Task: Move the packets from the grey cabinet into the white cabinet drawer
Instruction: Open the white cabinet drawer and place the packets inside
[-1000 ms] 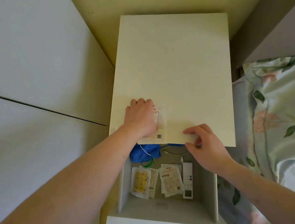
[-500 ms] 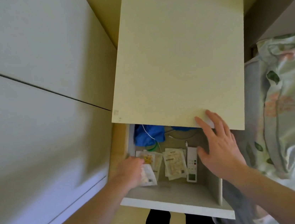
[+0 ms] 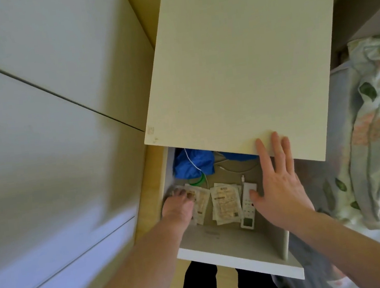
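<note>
- White cabinet (image 3: 234, 66) fills upper centre of frame; its drawer (image 3: 236, 255) stands pulled out at lower centre.
- Right hand (image 3: 277, 181): fingers straight and spread, tips on the cabinet top's front edge, holding nothing.
- Left hand (image 3: 177, 207): inside the drawer's left side, fingers down on the packet (image 3: 199, 201); grip cannot be told, blurred.
- Versus half a second earlier: packet now lies deeper in the drawer, beside the second packet pile (image 3: 226, 202).

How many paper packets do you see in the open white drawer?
At least 3, some overlapping. One lies under the left hand at the drawer's left side, one beside it, and a stack in the middle may hide more.
</note>
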`<state>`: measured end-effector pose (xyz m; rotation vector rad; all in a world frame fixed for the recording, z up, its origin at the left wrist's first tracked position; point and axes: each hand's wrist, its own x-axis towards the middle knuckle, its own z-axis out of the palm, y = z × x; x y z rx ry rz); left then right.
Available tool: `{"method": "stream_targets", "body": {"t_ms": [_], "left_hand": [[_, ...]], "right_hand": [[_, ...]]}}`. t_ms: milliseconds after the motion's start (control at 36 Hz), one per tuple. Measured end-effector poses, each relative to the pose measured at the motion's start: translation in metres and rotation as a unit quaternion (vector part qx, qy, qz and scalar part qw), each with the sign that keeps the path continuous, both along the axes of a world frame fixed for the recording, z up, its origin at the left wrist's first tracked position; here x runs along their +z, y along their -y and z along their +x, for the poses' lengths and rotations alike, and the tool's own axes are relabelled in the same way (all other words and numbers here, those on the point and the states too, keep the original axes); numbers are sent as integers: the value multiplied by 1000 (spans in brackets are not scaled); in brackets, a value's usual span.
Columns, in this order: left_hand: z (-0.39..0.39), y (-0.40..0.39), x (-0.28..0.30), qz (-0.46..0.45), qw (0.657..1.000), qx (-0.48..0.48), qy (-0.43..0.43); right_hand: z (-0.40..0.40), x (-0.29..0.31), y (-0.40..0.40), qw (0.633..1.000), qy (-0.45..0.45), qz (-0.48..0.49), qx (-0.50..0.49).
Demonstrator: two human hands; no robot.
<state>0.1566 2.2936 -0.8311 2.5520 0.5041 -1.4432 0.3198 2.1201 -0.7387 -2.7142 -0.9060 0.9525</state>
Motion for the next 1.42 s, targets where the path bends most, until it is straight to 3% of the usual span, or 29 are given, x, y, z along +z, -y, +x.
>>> {"method": "stream_targets", "body": {"t_ms": [194,361,556,833,1139,1417], "left_hand": [[-23,7,7,-10,1000,10,12],[-21,14,48,-29,997,64,31],[-9,25,160,-89,982,144,89],[-22,57,348,-131,950,165,230],[-26,63,452,-186,952,-12,242],[-47,107,507,-235,917,-177,268]], "right_hand": [[1,4,2,1000,1,-11,15],[10,24,6,998,-43,-33,44],[-14,100,31,977,-207,-58,10],[-90,251,93,961,-216,17,-172],[-156,353,129,928,-133,109,-331],[-273,413,168,878,-57,152,-451]]}}
